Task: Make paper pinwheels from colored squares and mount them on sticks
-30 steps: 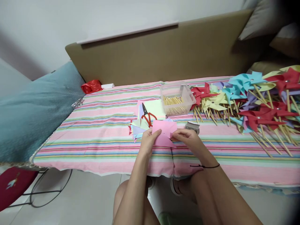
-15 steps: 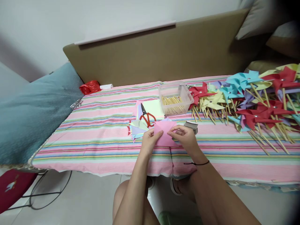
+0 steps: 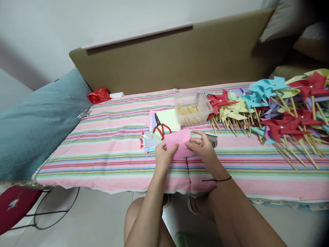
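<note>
A pink sheet of paper (image 3: 178, 142) is held between my two hands above the striped cloth. My left hand (image 3: 164, 153) pinches its left side, thumb on top. At its right side is my right hand (image 3: 202, 145), thumb on the paper and index finger raised. Just beyond the paper lie scissors (image 3: 161, 130) with red handles, resting on pale sheets of paper (image 3: 169, 118). Cut coloured paper pieces (image 3: 150, 141) lie left of my left hand. A small grey box (image 3: 212, 139) sits beside my right hand, partly hidden by it.
Behind the hands stands a clear plastic box (image 3: 205, 111) of thin wooden sticks (image 3: 189, 115). Several paper pinwheels (image 3: 281, 127) on sticks are heaped at the right. A red plastic bag (image 3: 99, 96) and a white roll (image 3: 117, 95) lie at the back left.
The pink paper has tilted and turned in my hands, and its far edge now looks bent. My right index finger has lifted away from my thumb.
</note>
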Action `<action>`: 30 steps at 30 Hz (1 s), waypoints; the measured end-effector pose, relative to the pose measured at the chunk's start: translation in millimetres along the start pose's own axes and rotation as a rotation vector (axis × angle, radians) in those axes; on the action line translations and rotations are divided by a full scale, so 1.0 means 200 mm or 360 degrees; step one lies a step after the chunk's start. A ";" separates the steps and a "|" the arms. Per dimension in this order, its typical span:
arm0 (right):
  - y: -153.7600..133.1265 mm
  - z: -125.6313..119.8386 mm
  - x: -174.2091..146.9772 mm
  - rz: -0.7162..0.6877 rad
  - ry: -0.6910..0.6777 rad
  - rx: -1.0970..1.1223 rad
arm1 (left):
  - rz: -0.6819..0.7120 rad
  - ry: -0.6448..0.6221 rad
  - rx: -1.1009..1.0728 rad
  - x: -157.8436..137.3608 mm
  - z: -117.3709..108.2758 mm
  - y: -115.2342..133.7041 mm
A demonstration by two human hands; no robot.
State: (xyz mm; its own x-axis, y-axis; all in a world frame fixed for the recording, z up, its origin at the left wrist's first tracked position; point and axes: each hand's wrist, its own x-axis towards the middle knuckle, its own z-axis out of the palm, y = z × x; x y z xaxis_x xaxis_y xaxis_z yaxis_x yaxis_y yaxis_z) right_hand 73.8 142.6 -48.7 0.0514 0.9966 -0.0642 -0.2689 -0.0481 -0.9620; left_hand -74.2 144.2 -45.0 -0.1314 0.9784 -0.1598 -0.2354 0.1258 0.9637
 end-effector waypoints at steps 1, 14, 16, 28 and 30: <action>0.00 0.00 0.00 0.0037 -0.0014 0.0030 | -0.0007 0.0018 -0.0028 0.00 0.00 0.00; 0.02 -0.01 0.01 0.0055 -0.0017 -0.0048 | -0.0092 -0.0029 -0.0065 -0.03 0.03 0.00; 0.02 -0.03 0.01 0.0074 -0.0034 -0.0062 | -0.0122 -0.0100 -0.0062 -0.03 0.02 0.02; -0.01 -0.10 0.00 0.0386 -0.0523 -0.0253 | -0.0068 -0.0494 0.0366 0.02 -0.08 0.08; -0.01 -0.09 0.00 0.0398 -0.0522 -0.0270 | -0.0014 -0.0513 0.0345 0.02 -0.08 0.07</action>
State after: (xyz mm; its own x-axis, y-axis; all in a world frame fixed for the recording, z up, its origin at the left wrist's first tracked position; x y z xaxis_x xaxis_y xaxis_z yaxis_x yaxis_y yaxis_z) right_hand 92.7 141.5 -51.4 -0.3100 0.9201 -0.2392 -0.0712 -0.2734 -0.9593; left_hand -93.0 147.5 -35.0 0.1874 0.9741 -0.1265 -0.0214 0.1328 0.9909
